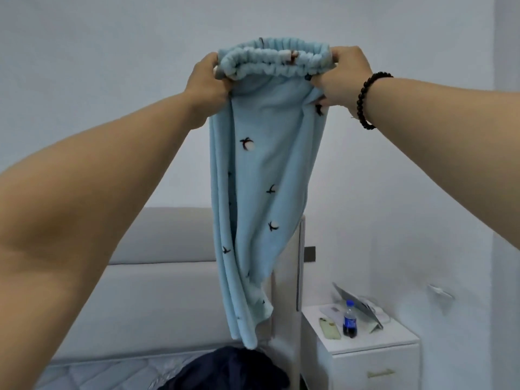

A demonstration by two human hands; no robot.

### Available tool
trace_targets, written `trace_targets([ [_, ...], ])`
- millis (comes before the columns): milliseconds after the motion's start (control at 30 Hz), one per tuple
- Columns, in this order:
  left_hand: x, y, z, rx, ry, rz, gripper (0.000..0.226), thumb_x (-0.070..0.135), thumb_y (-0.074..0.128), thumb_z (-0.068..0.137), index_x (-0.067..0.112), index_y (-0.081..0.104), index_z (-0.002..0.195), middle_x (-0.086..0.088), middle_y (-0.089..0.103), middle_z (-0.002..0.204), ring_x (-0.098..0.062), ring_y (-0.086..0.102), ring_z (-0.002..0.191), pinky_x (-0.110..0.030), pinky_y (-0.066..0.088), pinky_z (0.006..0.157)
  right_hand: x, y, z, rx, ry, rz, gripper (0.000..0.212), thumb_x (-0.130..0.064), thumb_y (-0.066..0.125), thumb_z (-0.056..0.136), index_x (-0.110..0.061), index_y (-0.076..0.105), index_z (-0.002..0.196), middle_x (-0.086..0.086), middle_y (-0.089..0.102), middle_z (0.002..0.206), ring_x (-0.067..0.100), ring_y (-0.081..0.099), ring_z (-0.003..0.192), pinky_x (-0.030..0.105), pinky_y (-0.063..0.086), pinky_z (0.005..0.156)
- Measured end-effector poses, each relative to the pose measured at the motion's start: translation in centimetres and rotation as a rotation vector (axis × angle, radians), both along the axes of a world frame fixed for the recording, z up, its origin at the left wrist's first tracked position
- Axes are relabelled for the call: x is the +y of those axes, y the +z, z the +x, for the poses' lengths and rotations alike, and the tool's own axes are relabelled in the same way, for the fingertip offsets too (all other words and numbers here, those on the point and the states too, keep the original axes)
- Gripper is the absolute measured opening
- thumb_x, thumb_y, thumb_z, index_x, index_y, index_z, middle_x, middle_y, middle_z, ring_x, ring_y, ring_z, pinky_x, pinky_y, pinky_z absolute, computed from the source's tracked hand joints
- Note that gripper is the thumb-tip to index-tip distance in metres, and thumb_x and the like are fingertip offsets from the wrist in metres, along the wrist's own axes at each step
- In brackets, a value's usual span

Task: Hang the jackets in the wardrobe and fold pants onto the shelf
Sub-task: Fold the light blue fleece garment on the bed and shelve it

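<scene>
Light-blue pants (261,192) hang lengthwise down the frame's centre, hem just above the bed (112,372) at the bottom. At top centre, left hand (206,80) and right hand (344,77) clamp opposite waistband ends, equally near.

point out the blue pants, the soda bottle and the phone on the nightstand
blue pants (261,175), head view, on the hanging leg fabric
soda bottle (349,319), head view, on its label
phone (329,328), head view, on its back

both forearms bare, no sleeves; dark round-bead bracelet (369,100) circles right wrist; left wrist unadorned.
</scene>
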State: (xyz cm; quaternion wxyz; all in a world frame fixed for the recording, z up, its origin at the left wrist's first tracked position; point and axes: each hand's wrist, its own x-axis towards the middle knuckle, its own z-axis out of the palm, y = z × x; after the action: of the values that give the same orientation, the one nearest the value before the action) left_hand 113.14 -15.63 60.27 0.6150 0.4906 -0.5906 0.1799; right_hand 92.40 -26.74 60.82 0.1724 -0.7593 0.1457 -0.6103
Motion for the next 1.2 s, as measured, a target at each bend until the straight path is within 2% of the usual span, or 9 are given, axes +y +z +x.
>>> trace_targets([
  [200,5.3,-1.3,-3.3,0.046,-0.043,-0.079,0.015,0.014,0.056,0.090,0.019,0.051,0.103,0.007,0.055,0.087,-0.010,0.053,0.076,-0.018,0.044,0.056,5.4,-0.1,-2.8,-0.038,-0.005,-0.048,0.015,-0.014,0.058,0.075,-0.022,0.066,0.085,-0.002,0.060,0.083,0.020,0.060,0.082,0.040,0.058,0.078],
  [367,7.6,-1.7,-4.0,0.058,-0.022,-0.064,0.011,0.025,0.060,0.084,0.029,0.052,0.092,0.001,0.062,0.093,-0.019,0.056,0.082,-0.030,0.046,0.065,6.7,0.3,-3.3,-0.058,0.036,-0.054,0.012,-0.018,0.062,0.077,-0.030,0.060,0.072,-0.007,0.059,0.077,0.019,0.060,0.082,0.044,0.057,0.083],
  [533,6.3,-4.5,-1.9,0.150,0.077,0.147,0.022,0.018,0.055,0.089,0.016,0.053,0.111,-0.008,0.060,0.095,-0.025,0.056,0.076,-0.035,0.047,0.063,4.8,-2.3,-0.7,0.067,0.041,0.023,0.015,-0.015,0.060,0.079,-0.029,0.062,0.075,-0.005,0.061,0.078,0.023,0.064,0.086,0.041,0.057,0.081],
  [633,5.0,-6.9,0.5,0.181,0.128,0.341,0.025,0.021,0.050,0.094,0.013,0.053,0.118,-0.010,0.060,0.095,-0.026,0.060,0.076,-0.046,0.056,0.074,2.1,-4.4,2.2,0.203,0.060,0.101,0.014,-0.008,0.060,0.079,-0.019,0.065,0.084,0.001,0.058,0.080,0.024,0.060,0.079,0.036,0.055,0.072],
  [733,2.4,-9.4,3.9,0.212,0.142,0.423,0.022,0.020,0.051,0.094,0.015,0.054,0.116,-0.009,0.061,0.098,-0.026,0.062,0.079,-0.045,0.056,0.078,-1.2,-7.0,6.6,0.292,0.064,0.131,0.019,-0.006,0.060,0.079,-0.023,0.059,0.070,-0.002,0.054,0.073,0.023,0.054,0.077,0.032,0.047,0.068],
  [867,-1.6,-9.2,8.4,0.245,0.140,0.222,0.020,0.006,0.054,0.091,0.016,0.052,0.108,-0.001,0.058,0.092,-0.019,0.056,0.085,-0.028,0.047,0.066,-4.2,-7.0,11.6,0.251,-0.005,0.042,0.010,-0.010,0.056,0.085,-0.017,0.061,0.080,-0.002,0.058,0.084,0.018,0.053,0.080,0.022,0.043,0.065],
  [933,-2.5,-5.6,9.8,0.220,0.166,0.065,0.021,0.006,0.054,0.091,0.016,0.050,0.109,0.004,0.056,0.096,-0.012,0.055,0.089,-0.021,0.046,0.071,-4.5,-3.8,13.0,0.115,0.004,-0.039,0.007,-0.008,0.056,0.085,-0.008,0.060,0.091,0.000,0.059,0.090,0.017,0.053,0.084,0.021,0.042,0.067],
  [1000,-2.2,-0.9,9.7,0.182,0.149,-0.052,0.018,0.011,0.055,0.093,0.016,0.047,0.109,0.008,0.054,0.093,-0.006,0.052,0.084,-0.016,0.045,0.070,-3.9,0.5,13.3,0.003,0.051,-0.095,0.005,-0.007,0.057,0.085,-0.011,0.058,0.088,0.000,0.058,0.088,0.017,0.052,0.084,0.021,0.042,0.068],
  [1200,0.9,5.5,7.3,0.080,0.049,-0.097,0.021,0.018,0.060,0.092,0.015,0.047,0.108,0.005,0.054,0.088,-0.010,0.051,0.076,-0.020,0.044,0.064,-1.9,5.3,9.8,-0.135,0.127,-0.148,0.021,-0.015,0.064,0.076,-0.006,0.064,0.096,0.003,0.065,0.091,0.021,0.061,0.090,0.041,0.054,0.085],
])
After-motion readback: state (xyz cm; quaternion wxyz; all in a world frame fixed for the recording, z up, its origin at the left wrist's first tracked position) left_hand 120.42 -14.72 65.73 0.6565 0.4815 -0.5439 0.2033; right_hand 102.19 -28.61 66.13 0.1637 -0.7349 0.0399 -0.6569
